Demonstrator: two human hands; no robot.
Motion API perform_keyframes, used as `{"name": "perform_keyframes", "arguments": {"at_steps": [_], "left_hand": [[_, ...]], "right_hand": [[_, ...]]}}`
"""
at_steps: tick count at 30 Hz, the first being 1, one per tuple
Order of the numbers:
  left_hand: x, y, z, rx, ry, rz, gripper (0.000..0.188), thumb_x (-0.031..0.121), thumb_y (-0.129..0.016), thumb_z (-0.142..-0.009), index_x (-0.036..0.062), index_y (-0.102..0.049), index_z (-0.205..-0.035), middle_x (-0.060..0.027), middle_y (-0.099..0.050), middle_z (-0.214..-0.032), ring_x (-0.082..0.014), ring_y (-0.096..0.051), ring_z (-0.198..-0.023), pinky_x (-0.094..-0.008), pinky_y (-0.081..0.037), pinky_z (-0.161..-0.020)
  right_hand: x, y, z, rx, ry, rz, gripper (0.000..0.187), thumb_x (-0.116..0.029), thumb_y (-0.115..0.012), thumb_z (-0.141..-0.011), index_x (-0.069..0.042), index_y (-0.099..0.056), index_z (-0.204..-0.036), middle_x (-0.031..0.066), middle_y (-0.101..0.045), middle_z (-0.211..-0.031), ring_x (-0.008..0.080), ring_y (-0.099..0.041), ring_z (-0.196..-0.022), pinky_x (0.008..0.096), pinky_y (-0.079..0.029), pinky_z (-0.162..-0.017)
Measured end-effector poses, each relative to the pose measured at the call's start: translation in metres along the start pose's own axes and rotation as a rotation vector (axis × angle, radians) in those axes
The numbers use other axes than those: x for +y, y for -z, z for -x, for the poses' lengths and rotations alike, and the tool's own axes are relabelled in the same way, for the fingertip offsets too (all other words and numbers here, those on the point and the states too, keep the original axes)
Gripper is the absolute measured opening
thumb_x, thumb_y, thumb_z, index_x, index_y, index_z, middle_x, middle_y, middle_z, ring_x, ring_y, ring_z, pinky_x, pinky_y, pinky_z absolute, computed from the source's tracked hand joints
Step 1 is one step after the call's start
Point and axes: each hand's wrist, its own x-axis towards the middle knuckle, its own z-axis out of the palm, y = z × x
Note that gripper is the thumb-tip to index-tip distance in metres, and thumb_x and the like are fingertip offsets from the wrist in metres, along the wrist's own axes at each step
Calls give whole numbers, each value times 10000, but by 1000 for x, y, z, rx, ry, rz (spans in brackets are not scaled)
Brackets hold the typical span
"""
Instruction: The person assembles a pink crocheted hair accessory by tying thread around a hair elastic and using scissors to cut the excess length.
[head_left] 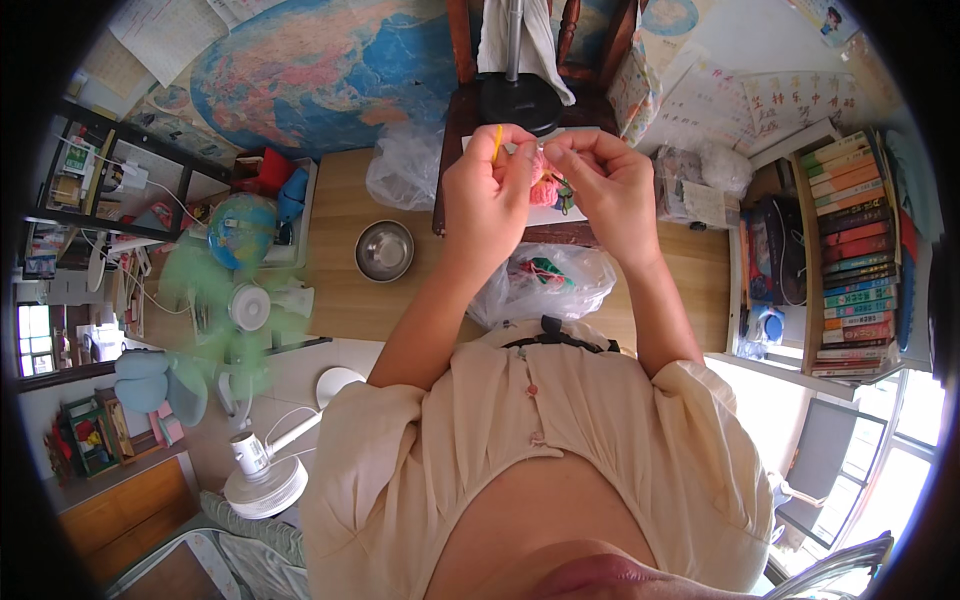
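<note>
Both my hands are raised close together over the desk, fingertips almost meeting. My left hand [490,185] is closed in a pinch, with a thin yellow stick [498,143], like a crochet hook's handle, rising between its fingers; its tip is hidden. My right hand [612,190] pinches the upper edge of a small pink crocheted piece [545,192]. This piece hangs between the hands and shows a bit of yellow. Dark green strands [566,196] dangle beside it, near my right fingers. Under my wrists lies a clear plastic bag [545,290] with red and green yarn inside.
A steel bowl [384,250] stands on the wooden desk [335,215] at left. Beyond my hands are a black round stand base [520,104] and a crumpled plastic bag [405,168]. A green-bladed fan [248,306] and a globe [242,230] are left; a bookshelf [855,260] is right.
</note>
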Motion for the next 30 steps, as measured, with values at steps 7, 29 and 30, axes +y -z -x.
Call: {"name": "perform_keyframes", "arguments": {"at_steps": [7, 29, 30], "left_hand": [[-1, 11, -6, -183, 104, 79, 215, 99, -543, -956, 10, -580, -1148, 65, -454, -713, -21, -426, -618, -204, -362, -546], [6, 2, 2, -220, 235, 677, 180, 155, -492, -1001, 10, -450, -1098, -100, -666, -915, -85, -589, -741, -212, -461, -657], [8, 2, 3, -216, 234, 696, 177, 158, -498, -999, 12, -462, -1090, -91, -659, -909, -81, -586, -745, -212, -458, -655]], "right_hand": [[-10, -3, 2, 26, -24, -146, 139, -101, -663, -896, 33, -666, -931, -36, -593, -673, -10, -464, -593, 165, -351, -502], [2, -11, 1, 178, 354, 3, 92, -52, -677, -872, 8, -664, -941, -84, -392, -564, -1, -319, -526, 185, -267, -463], [1, -11, 1, 174, 366, 16, 93, -53, -680, -869, 5, -666, -941, -83, -390, -562, -2, -319, -524, 185, -267, -461]]}}
